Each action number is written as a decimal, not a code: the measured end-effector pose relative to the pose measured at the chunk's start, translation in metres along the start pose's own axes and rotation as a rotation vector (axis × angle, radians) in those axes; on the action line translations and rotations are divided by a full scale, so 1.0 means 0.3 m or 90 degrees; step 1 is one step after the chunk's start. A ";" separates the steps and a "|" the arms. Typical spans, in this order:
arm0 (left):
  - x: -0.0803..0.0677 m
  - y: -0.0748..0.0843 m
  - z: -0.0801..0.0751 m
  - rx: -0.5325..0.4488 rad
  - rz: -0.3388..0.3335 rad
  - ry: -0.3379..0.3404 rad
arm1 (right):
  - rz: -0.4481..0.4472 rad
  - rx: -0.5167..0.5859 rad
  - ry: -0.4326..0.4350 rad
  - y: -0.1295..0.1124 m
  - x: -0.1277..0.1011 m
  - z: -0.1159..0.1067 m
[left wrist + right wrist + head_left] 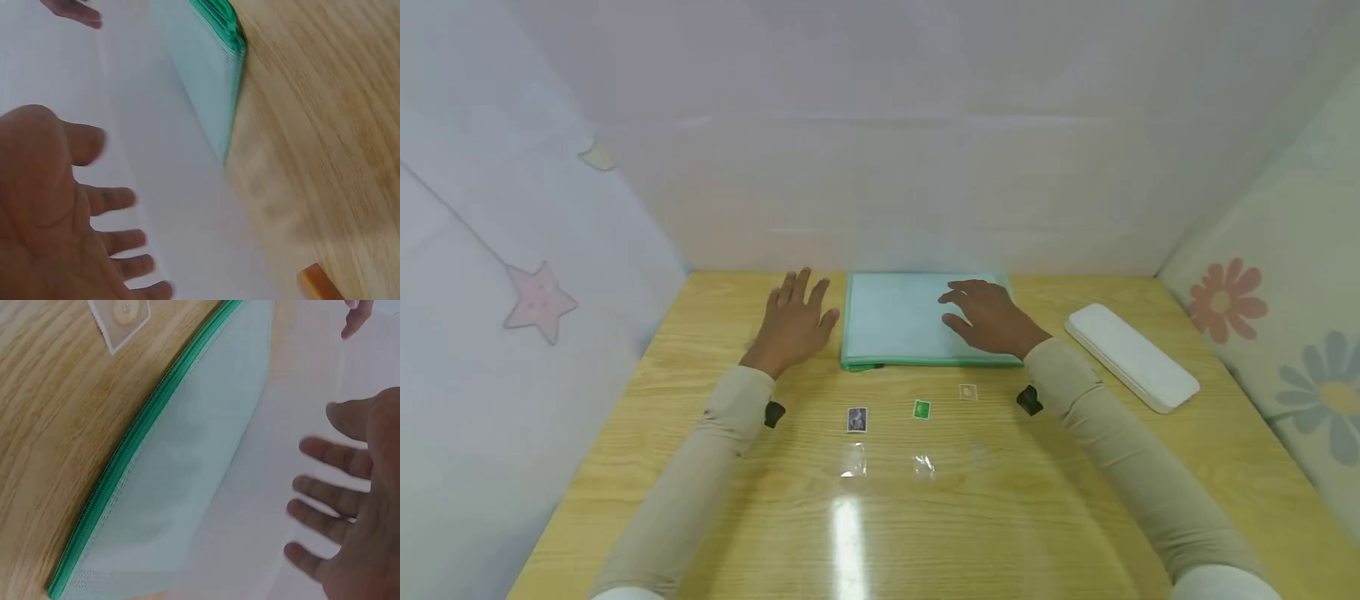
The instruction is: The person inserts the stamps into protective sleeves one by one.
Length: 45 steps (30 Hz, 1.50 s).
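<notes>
Three postage stamps (922, 409) sat laid out, five to seven o'clock off the zip pouch (891, 317); none in hand yet; left hand (794, 327) and right hand (992, 321) empty, fingers apart.

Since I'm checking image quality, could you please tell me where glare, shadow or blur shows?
Head view: a white glare streak on the table, glints on clear plastic pieces; left wrist view: the left hand has a slightly blurred thumb tip; right wrist view: faint shadows on the pouch.
</notes>
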State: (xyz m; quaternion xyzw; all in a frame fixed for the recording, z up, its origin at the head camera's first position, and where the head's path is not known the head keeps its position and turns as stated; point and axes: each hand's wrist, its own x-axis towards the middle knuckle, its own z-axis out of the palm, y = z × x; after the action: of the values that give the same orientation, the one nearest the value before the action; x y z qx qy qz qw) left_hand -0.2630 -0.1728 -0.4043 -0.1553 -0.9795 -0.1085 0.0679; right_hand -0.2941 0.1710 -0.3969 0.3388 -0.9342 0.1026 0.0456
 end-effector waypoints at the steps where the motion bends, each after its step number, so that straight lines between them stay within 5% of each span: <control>1: -0.023 0.013 -0.010 0.001 -0.003 0.001 | -0.027 0.005 0.003 -0.005 0.003 -0.001; 8: -0.263 0.149 -0.030 -0.043 0.014 0.073 | -0.153 0.052 0.005 -0.038 0.017 0.022; 13: -0.445 0.210 0.022 -0.065 0.020 0.094 | -0.186 0.090 -0.014 -0.082 0.021 0.056; 17: -0.526 0.217 0.070 -0.059 0.013 0.085 | -0.213 0.098 -0.030 -0.137 0.017 0.095; 26: -0.569 0.222 0.108 -0.111 -0.006 0.057 | -0.253 0.172 -0.116 -0.289 0.018 0.197; 36: -0.553 0.233 0.113 -0.075 0.043 0.056 | -0.246 0.198 -0.109 -0.370 0.040 0.212; 45: -0.561 0.247 0.101 -0.108 0.072 0.061 | -0.252 0.179 -0.117 -0.395 0.031 0.230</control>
State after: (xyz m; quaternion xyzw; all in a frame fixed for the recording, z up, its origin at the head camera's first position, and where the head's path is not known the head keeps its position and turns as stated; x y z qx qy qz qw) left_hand -0.0839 -0.1457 -0.4474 -0.2103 -0.9522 -0.1940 0.1071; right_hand -0.2261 0.0610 -0.4438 0.5260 -0.8263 0.1893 -0.0680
